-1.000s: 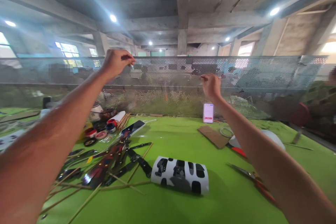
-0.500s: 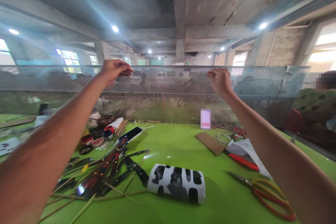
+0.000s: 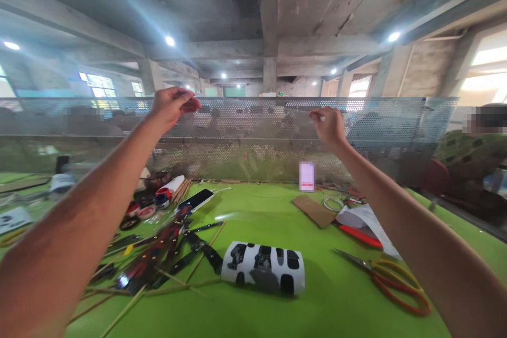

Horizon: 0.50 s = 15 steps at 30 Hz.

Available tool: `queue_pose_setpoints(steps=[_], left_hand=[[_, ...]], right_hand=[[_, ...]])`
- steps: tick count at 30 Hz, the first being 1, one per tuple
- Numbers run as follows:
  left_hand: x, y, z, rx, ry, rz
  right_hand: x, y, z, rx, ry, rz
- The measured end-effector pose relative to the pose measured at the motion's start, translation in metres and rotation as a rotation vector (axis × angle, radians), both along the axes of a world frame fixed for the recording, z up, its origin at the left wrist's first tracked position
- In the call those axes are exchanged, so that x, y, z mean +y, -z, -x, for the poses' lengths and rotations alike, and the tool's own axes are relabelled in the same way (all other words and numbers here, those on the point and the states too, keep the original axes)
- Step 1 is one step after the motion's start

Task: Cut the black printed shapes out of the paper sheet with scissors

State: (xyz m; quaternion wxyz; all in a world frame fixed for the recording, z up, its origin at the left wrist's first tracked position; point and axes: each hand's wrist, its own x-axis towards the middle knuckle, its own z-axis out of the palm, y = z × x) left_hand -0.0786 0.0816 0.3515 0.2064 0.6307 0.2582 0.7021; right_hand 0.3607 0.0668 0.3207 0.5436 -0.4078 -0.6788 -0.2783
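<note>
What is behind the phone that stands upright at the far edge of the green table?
Right behind the phone runs a perforated metal screen. Through its holes only blurred shapes of the hall show; what stands directly behind the phone is covered by it. Both hands are raised, well above it.

Matt green table, perforated metal screen (perhaps steel), wooden sticks.

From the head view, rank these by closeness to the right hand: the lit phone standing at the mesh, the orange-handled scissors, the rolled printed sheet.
Measured from the right hand, raised in front of the mesh:
1. Lit phone, just below it and slightly left, by the mesh.
2. Orange-handled scissors, lower right on the green table.
3. Rolled printed sheet, lower left, at the table's centre; nearly level with the scissors.
</note>
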Motion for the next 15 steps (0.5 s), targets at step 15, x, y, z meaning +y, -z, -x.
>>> queue_pose_setpoints(steps=[15], left_hand=[[0.006, 0.023, -0.007, -0.292, 0.014, -0.020]], right_hand=[[0.013, 0.027, -0.001, -0.048, 0.029, -0.051]])
